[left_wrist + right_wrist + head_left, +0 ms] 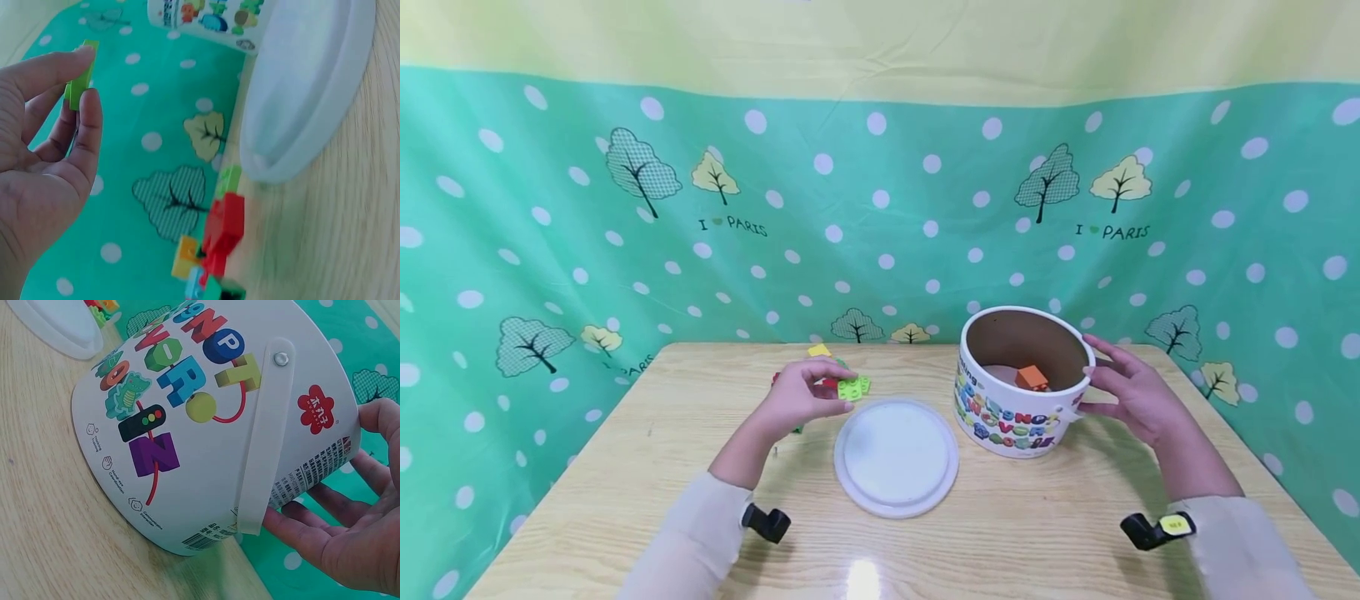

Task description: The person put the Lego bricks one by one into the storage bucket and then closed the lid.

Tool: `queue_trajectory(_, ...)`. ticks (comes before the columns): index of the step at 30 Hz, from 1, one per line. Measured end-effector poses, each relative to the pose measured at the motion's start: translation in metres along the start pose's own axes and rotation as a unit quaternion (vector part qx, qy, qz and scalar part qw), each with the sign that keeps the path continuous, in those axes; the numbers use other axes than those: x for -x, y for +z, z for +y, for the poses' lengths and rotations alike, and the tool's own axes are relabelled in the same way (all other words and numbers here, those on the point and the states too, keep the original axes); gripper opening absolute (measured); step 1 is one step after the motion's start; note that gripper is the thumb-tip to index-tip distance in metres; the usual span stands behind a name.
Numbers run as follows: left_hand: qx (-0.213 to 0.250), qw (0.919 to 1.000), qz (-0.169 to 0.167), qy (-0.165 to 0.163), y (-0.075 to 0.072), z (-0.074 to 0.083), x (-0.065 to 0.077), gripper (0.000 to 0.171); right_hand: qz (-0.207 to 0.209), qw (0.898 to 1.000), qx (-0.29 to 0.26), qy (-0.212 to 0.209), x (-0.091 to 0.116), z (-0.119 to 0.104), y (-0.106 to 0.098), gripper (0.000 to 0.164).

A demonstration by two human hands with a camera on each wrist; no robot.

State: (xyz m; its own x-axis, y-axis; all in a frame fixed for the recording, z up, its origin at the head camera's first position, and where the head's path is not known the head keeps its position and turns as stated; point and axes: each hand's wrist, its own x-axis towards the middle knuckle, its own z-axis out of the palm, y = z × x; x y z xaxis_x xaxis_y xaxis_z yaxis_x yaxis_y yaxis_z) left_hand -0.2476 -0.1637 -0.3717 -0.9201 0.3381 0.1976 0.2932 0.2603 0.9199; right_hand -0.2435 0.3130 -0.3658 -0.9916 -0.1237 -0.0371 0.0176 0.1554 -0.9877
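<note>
My left hand (805, 396) pinches a light green toy building block (850, 388) between thumb and fingertips, above the left part of the table. Beyond this hand, partly hidden by it, lies a cluster of blocks, with a red block (225, 222) and a yellow block (185, 256) among them. At the right stands a white round bucket (1007, 425) printed with colourful letters, its mouth uncovered. An orange block (1032, 378) lies inside it. My right hand (1131, 392) holds the bucket's right side, fingers and thumb spread round the wall near the rim and the white strap handle (265, 444).
A white round lid (897, 454) lies flat on the wooden table (1000, 533), between the left hand and the bucket. A green dotted curtain (880, 225) hangs behind the table's far edge and along both sides.
</note>
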Motion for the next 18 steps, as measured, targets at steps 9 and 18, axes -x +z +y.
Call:
queue_trajectory(9, -0.033, 0.9987, -0.031, 0.023, 0.023, 0.024, -0.018, 0.039, -0.003, 1.000, -0.009, -0.002, 0.002, -0.002, 0.000, 0.066)
queue_trajectory(18, -0.040, 0.9959, -0.065, 0.050, 0.051, 0.049, -0.035, 0.037, -0.002, 1.000, -0.008, 0.001, 0.002, -0.003, 0.002, 0.067)
